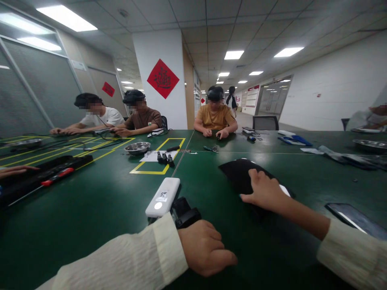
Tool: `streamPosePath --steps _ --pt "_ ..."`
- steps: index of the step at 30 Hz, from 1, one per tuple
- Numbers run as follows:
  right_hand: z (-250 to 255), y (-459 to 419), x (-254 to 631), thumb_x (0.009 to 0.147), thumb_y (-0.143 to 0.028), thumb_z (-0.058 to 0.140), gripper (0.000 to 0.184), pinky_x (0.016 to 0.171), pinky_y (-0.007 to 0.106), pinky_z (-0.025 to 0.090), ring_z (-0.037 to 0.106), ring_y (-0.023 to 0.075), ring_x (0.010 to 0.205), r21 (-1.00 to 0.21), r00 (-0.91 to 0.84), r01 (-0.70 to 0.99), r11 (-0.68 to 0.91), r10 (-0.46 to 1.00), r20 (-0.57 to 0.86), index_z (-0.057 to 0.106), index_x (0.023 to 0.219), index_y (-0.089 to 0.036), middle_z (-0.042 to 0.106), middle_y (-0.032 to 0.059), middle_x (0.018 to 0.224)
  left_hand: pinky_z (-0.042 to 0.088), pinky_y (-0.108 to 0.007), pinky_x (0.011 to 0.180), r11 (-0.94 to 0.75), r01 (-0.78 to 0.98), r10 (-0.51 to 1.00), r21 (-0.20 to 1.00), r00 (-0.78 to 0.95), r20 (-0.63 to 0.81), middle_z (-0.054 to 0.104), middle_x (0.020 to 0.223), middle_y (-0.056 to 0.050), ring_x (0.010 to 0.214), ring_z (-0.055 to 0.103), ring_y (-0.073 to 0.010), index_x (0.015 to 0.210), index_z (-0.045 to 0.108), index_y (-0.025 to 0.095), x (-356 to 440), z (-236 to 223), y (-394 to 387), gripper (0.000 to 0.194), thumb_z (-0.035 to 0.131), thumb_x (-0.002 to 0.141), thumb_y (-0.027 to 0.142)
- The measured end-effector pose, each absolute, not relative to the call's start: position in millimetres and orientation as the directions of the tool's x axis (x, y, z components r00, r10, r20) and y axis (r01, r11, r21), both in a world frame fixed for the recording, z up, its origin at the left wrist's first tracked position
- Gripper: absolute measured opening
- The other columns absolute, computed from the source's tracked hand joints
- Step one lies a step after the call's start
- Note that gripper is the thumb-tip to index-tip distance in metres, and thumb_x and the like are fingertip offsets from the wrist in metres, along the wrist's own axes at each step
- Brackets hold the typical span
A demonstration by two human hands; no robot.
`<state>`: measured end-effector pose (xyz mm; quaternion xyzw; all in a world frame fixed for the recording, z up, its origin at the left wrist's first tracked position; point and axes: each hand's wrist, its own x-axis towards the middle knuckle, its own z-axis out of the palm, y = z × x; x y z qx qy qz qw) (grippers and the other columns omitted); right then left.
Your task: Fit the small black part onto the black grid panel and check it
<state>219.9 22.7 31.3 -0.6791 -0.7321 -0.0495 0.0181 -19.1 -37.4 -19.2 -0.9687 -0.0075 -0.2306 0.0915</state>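
My right hand (264,189) is on a dark, flat, flexible black pouch (236,173), fingers bent over it and thumb out to the left. The pouch's near part is tilted up off the green table. My left hand (205,247) hangs low over the table with its fingers curled in; the palm side is hidden, so I cannot see whether anything is inside. Just beyond that wrist lie a white power bank (163,197) marked with a number label and a black strapped device (185,213). A phone (356,217) rests to the right of my right forearm.
A metal bowl (137,148) and several black cylindrical parts (165,158) stand near yellow tape. Pliers (211,149) lie farther back. At left are a black tray (45,173) and a red-handled screwdriver (59,176), near another person's hand (15,171). Several people sit around the table.
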Motion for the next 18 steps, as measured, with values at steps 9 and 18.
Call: streamPosePath --steps 9,18 --pt "28 3 132 0.068 -0.067 0.056 0.084 0.08 0.052 0.033 0.054 0.044 0.1 0.123 -0.155 0.98 0.159 0.987 -0.044 0.045 0.128 -0.008 0.056 0.0286 0.112 0.026 -0.028 0.043 -0.964 0.014 -0.129 -0.266 0.849 0.512 0.046 0.046 0.006 0.045 0.045 -0.0102 0.091 0.062 0.016 -19 -21 -37 0.013 0.051 0.085 0.018" --pt "48 3 150 0.086 -0.067 0.026 0.063 0.07 0.038 0.042 0.064 0.0302 0.084 -0.134 -0.386 0.916 0.379 0.922 -0.032 0.051 0.111 -0.015 0.066 0.0163 0.098 0.024 -0.027 0.04 -0.962 0.023 -0.131 -0.272 0.836 0.533 0.043 0.043 0.006 0.042 0.044 -0.0115 0.082 0.061 0.017 -17 -23 -39 0.008 0.053 0.082 0.018"
